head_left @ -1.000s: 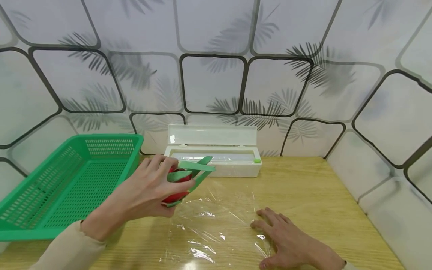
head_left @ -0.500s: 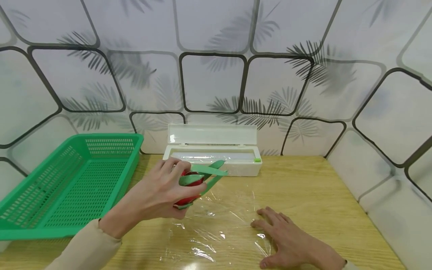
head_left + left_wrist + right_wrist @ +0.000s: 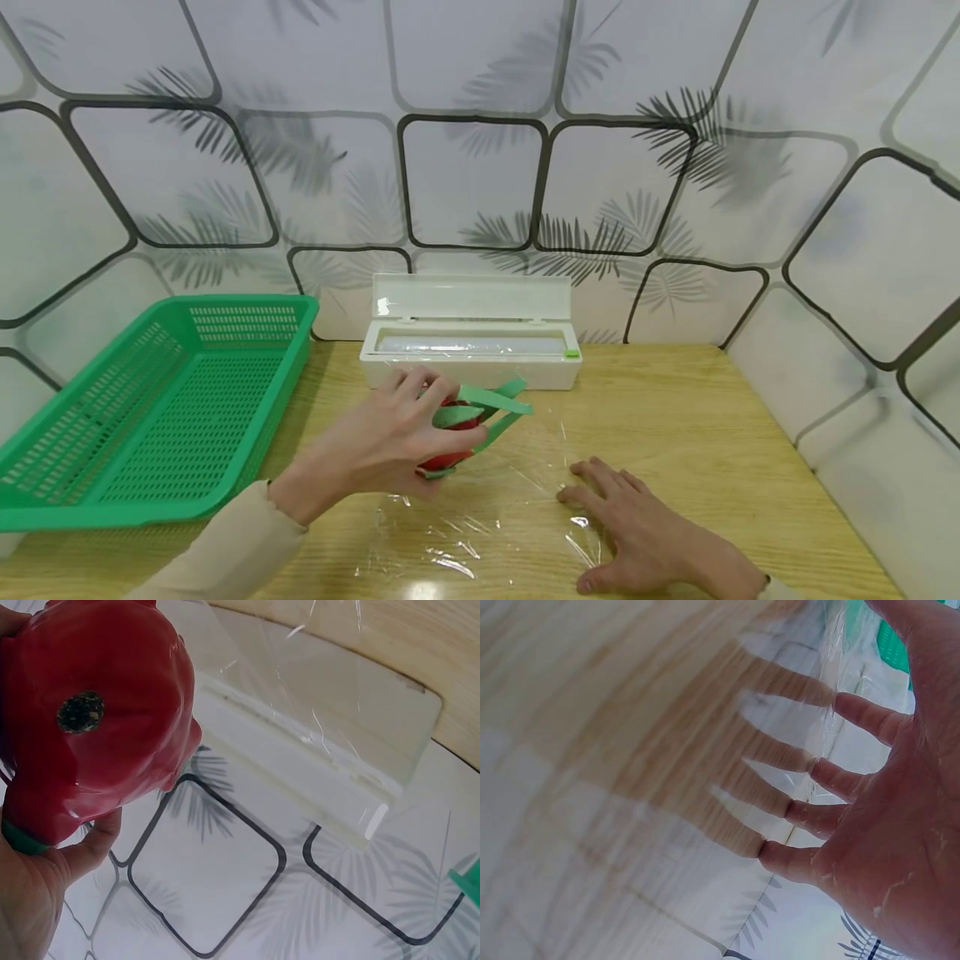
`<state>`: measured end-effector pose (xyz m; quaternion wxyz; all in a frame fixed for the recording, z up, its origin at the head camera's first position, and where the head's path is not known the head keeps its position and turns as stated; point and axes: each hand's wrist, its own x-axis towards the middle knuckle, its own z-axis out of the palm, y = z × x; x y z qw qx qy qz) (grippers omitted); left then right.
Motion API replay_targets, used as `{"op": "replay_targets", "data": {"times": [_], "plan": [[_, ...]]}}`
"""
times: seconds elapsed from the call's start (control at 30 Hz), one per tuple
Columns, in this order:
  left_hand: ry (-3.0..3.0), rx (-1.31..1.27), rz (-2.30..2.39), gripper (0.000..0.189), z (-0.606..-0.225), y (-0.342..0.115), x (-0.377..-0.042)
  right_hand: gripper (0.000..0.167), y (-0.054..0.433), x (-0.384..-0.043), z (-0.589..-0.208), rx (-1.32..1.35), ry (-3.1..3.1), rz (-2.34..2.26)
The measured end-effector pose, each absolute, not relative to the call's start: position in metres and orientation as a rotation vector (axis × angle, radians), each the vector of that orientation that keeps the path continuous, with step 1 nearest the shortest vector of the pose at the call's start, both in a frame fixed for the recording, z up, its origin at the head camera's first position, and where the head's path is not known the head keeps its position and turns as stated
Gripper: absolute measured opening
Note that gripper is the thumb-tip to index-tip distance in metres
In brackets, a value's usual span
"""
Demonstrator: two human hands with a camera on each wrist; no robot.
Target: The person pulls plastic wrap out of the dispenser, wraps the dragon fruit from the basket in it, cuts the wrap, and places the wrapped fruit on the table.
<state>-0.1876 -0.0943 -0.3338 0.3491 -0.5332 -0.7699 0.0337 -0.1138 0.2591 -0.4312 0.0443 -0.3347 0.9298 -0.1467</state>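
My left hand [image 3: 397,437] grips a red dragon fruit [image 3: 112,757] with green leaf-like scales, around its sides. It hangs over a sheet of cling film [image 3: 465,546] spread on the table. In the left wrist view, the fruit's smooth red underside shows a dark round spot. At the film's right side my right hand [image 3: 645,537] rests with its fingers spread, fingertips touching the surface. The right wrist view shows those fingertips on the film and tabletop. Behind the fruit stands a white cling film box [image 3: 480,373], lid up, with a roll [image 3: 472,344] inside.
A green perforated basket [image 3: 135,515] stands on the left. The wooden table [image 3: 712,433] runs back to a patterned wall [image 3: 480,183], which also closes off the right side. The film box sits close to the back wall.
My left hand has carried the dragon fruit to the right and a little nearer, from beside the basket to over the film. The right hand has stayed in place.
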Motion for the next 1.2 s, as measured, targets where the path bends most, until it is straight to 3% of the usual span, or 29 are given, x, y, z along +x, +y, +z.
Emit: {"op": "replay_targets", "data": {"times": [0.83, 1.2], "plan": [[-2.046, -1.414, 0.094, 0.069, -0.349, -0.077, -0.189, 0.089, 0.258, -0.112, -0.430, -0.998, 2.848, -0.448], [-2.011, -1.422, 0.102, 0.061, -0.360, -0.070, -0.193, 0.089, 0.260, -0.112, -0.434, -1.033, 2.905, -0.407]]}}
